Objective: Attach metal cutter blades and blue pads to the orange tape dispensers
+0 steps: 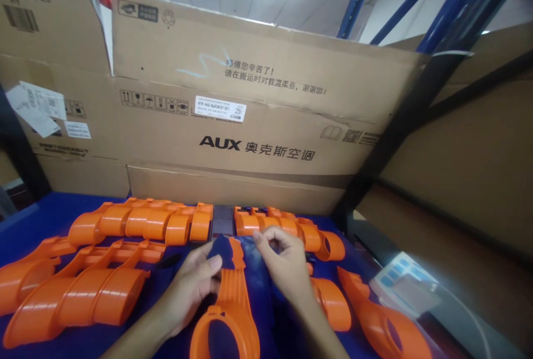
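An orange plastic part (234, 292) with a ring at its near end lies between my hands at the bottom centre. My left hand (195, 281) is closed on a dark blue piece (221, 250) at the part's far end, thumb on top. To the right of the part, my right hand (285, 259) pinches thumb and forefinger together over a hazy, bluish patch. What is between those fingertips, if anything, is too small to tell.
Rows of orange parts (83, 298) lie on the blue surface (25, 220) at left, with more (333, 303) at right. Printed cardboard (258, 120) stands behind. A white and blue box (403, 287) sits at the right, beside a dark metal post (375, 153).
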A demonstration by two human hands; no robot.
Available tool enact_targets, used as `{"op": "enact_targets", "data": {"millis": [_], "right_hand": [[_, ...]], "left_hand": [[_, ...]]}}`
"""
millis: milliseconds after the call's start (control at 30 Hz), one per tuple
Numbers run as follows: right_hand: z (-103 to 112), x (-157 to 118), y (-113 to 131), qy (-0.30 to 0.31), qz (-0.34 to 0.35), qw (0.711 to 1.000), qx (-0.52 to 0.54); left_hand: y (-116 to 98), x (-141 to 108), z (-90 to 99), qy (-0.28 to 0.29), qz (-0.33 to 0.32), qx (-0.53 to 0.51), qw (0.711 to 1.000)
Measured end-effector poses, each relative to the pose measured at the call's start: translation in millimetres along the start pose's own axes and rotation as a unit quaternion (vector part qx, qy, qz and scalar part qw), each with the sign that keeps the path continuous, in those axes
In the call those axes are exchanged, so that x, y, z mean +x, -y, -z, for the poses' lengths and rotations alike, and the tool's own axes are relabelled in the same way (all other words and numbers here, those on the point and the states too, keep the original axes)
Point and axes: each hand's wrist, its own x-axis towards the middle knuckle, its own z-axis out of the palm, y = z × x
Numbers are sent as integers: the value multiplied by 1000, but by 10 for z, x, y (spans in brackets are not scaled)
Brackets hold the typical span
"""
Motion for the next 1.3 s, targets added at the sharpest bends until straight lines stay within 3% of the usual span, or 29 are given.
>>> {"op": "enact_targets", "data": {"millis": [167,367,500,633,800,900,1300], "right_hand": [[-67,-75,28,68,-54,991,102],[-136,-143,-25,94,-87,978,165],[-136,-113,-14,144,-100,963,206],[-120,-95,33,124,-58,975,177],[-31,-76,50,61,62,993,83],[19,-60,60,69,110,990,61],[-9,-80,119,92,123,988,3]], "left_hand": [[-8,-6,7,-12,-34,-13,999],[34,59,126,-3,-6,-60,998],[75,53,142,-2,-52,-39,998],[127,60,176,-26,-80,3,996],[118,100,192,-99,-145,31,984],[82,109,161,-111,-149,52,981],[86,93,122,-82,-158,73,981]]}}
